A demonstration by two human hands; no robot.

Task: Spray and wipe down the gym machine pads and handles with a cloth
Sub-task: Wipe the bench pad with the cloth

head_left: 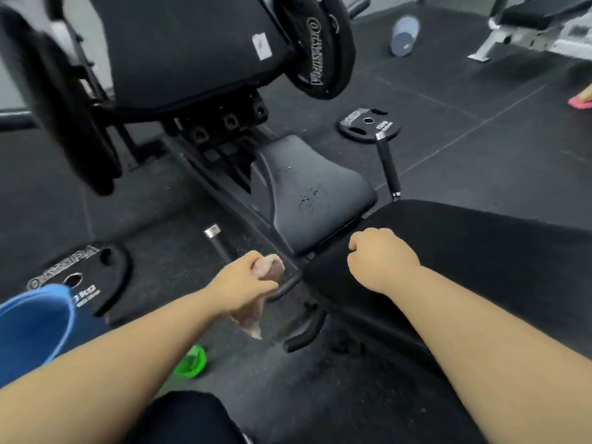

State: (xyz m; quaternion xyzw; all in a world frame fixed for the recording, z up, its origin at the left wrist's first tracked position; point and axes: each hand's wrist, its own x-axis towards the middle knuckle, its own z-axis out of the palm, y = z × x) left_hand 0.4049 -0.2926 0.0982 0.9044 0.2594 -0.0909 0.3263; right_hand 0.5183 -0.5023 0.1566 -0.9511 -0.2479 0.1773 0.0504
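Dark rubber floor [448, 129], matt and speckled, laid in large tiles with thin seams. At the middle, seat pad [317, 190]: smooth black vinyl, wedge-shaped with rounded corners, beaded with droplets. Just to the near right of the seat pad, back pad [464, 257]: broad, black, softly matt. Beyond the seat pad, upper pad [179, 49]: larger, tilted, with one pale label.

Handles, two, one on each side of the seat pad: slim black bars with chrome end caps. Right handle [388, 168] sleeved in foam.

Left hand [246, 280], to the near left of the seat pad, curled tight round the cloth [256, 306] and the left handle [217, 241]. Cloth pale pinkish and crumpled, with a loose tail hanging below the fist. Right hand [381, 257], just nearer than the seat pad, balled on the back pad's front edge with nothing seen inside it. Hands apart.

Weight plates, four, all round and black with raised lettering. Two flat on the floor: right floor plate [355, 129] beyond the seat pad, left floor plate [96, 274] well to its left. Two upright beyond the seat pad: right mounted plate [317, 49] and left mounted plate [67, 116], the latter blurred.

Far left of the seat pad, one blue plastic bucket [38, 318]. To the near left, one green translucent object [190, 362], identity unclear.
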